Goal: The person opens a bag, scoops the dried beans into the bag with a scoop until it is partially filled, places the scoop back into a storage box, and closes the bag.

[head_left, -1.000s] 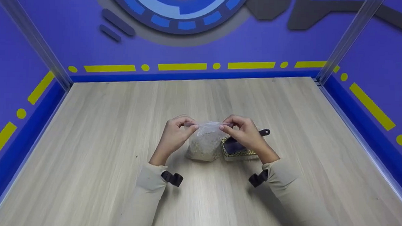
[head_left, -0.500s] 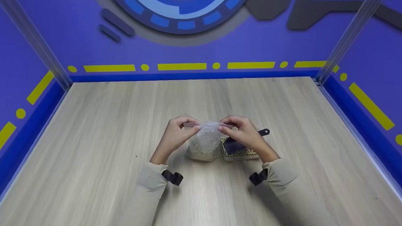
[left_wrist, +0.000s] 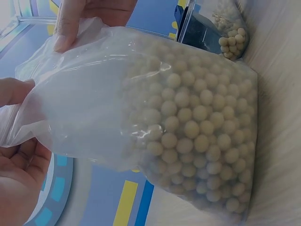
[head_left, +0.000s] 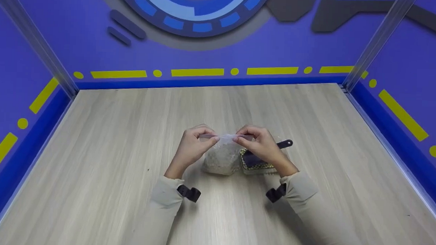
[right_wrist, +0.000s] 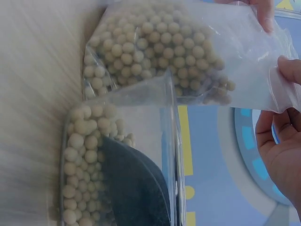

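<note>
A clear plastic zip bag [head_left: 221, 159] stands on the table, its lower part filled with small round beige balls [left_wrist: 202, 117]. My left hand [head_left: 193, 145] pinches the left side of the bag's top edge between thumb and fingers. On the other side, my right hand [head_left: 262, 144] pinches the right part of that edge. The top edge is drawn flat between both hands. Right of the bag, partly under my right hand, is a clear box [right_wrist: 174, 141] holding more of the balls. A black scoop [right_wrist: 134, 183] lies in it, handle sticking out.
The wood-grain table [head_left: 130, 134] reaches back to blue-purple walls [head_left: 220, 57] with yellow markings. Beige sleeves and black wrist cameras [head_left: 189, 193] are over the table's near part.
Both hands have shifted slightly inward along the bag's top edge and are closer together. The bag's base, the box and the scoop stay in place.
</note>
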Available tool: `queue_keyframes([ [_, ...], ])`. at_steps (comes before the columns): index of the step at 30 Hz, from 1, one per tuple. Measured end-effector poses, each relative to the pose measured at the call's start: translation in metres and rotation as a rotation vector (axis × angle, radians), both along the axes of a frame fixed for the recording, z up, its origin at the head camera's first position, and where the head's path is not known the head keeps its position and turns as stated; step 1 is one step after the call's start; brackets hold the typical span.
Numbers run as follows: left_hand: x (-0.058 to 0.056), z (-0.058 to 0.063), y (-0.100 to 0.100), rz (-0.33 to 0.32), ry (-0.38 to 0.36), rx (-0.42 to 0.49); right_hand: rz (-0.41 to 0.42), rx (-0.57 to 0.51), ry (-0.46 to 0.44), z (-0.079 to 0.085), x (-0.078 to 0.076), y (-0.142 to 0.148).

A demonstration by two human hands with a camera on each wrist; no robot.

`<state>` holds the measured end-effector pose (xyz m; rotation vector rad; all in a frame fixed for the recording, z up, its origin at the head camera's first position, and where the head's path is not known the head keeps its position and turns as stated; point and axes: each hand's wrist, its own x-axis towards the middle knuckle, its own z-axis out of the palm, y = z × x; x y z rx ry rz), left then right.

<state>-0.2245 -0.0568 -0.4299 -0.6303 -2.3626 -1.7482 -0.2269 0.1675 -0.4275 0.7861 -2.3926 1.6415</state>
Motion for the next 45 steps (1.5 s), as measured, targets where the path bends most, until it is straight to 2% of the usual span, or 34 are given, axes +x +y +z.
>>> queue_keyframes([
  [8,-0.001,-0.004,-0.009,-0.020,-0.014,-0.001,-0.014,0.077,0.000,0.001,-0.001,0.000],
  [15,-0.001,-0.002,-0.016,0.020,0.025,0.015,0.008,0.092,-0.025,0.004,-0.002,-0.002],
  [21,-0.001,0.000,-0.014,0.025,0.080,-0.014,0.057,0.060,0.043,0.005,-0.005,-0.016],
  [29,-0.002,-0.001,-0.012,0.043,0.095,0.001,0.034,0.027,0.192,0.003,-0.006,-0.020],
  [34,-0.002,0.000,-0.013,0.054,0.109,0.000,-0.024,0.085,0.242,0.003,-0.007,-0.020],
  [39,-0.005,0.000,-0.014,0.056,0.122,-0.010,-0.070,0.139,0.224,0.005,-0.009,-0.017],
  [45,-0.005,0.001,-0.014,0.069,0.101,-0.011,-0.081,0.168,0.174,0.007,-0.010,-0.007],
])
